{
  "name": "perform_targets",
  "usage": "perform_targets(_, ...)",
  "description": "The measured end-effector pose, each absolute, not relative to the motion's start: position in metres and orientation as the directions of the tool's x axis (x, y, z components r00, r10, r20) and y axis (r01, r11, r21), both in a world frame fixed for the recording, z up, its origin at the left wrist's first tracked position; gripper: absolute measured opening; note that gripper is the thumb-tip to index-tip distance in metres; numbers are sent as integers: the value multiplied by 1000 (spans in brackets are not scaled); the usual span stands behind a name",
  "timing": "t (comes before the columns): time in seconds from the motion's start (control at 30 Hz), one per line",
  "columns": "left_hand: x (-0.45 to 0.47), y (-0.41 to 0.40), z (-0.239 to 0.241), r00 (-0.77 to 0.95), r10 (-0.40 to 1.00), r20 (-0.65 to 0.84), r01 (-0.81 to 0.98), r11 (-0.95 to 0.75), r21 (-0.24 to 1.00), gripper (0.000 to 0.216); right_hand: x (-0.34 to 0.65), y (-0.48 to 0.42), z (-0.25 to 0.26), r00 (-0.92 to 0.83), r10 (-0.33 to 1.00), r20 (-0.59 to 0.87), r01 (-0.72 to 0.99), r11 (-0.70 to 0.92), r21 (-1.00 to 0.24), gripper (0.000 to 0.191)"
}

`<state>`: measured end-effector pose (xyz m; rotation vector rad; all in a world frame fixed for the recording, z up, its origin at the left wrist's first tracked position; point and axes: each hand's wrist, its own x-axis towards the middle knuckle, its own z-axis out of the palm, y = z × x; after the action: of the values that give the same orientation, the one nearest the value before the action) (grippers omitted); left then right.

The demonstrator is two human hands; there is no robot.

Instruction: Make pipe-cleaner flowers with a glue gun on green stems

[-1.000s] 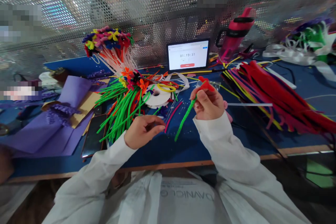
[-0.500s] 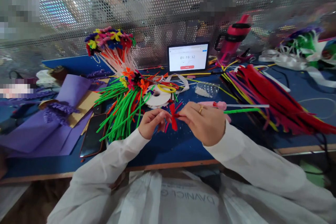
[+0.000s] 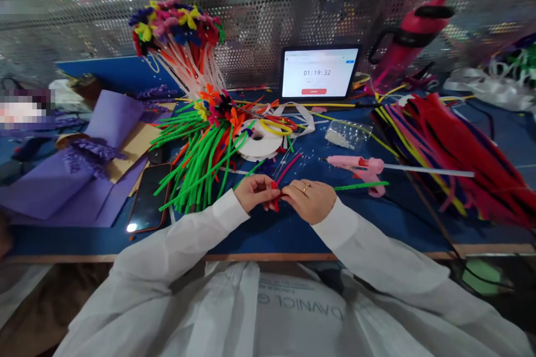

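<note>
Pinching a red piece (image 3: 274, 185) from both sides, low over the blue table (image 3: 268, 240). Closed on its left side with the left hand (image 3: 256, 191), thumb laid across and fingers curled behind. Closed on its right side with the right hand (image 3: 312, 199), fingertips drawn together and pointing in toward the left thumb. Wearing a ring (image 3: 307, 187) on the right. Visible of the red piece: only small bits, above and below the left thumb tip; otherwise hidden behind fingers.

Sticking out to the right of the right hand, a green stem (image 3: 362, 185); hidden behind that hand at its inner end, so cannot tell whether joined to the red piece. Just past the stem, a pink gun (image 3: 354, 163) with a white stick (image 3: 431, 170) jutting from its back, apart from both hands. Just beyond the fingertips, a pink strip (image 3: 290, 168).

Farther back, a clear tray (image 3: 355, 133), then a tablet (image 3: 320, 72) reading 01:19:32, with a pink bottle (image 3: 422, 25) to its right. Beyond the left hand, a white spool (image 3: 259, 148), and beside it a spread of green stems (image 3: 201, 173). Near the left sleeve, a phone (image 3: 148, 198); farther left, purple paper (image 3: 111, 122). Well apart at far right, a pile of coloured strips (image 3: 460, 156).
</note>
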<state>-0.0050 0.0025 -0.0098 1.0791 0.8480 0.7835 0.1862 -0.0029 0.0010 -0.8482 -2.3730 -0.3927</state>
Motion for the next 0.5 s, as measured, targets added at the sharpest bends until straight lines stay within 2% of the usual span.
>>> perform_targets(0.17, -7, 4, -15, 470, 836, -281, -73, 354, 932, 40, 186, 0, -9, -635, 491, 597, 634, 772, 38, 25)
perform_targets(0.27, -8, 4, -13, 430, 855, -288, -6, 322, 947, 41, 183, -3, -13, -630, 519, 578, 640, 768, 8, 28)
perform_targets(0.33, -10, 4, -9, 356, 904, -237, 111, 211, 971, 40, 182, -5, -15, -622, 550, 557, 652, 758, -19, 29)
perform_targets(0.4, -14, 5, -5, 274, 955, -115, 278, 36, 960, 35, 182, -5, -17, -611, 581, 538, 665, 745, -49, 28)
perform_targets(0.5, -21, 9, -1, 215, 970, 116, 494, -211, 844, 26, 184, -1, -19, -594, 632, 498, 695, 715, -79, 24)
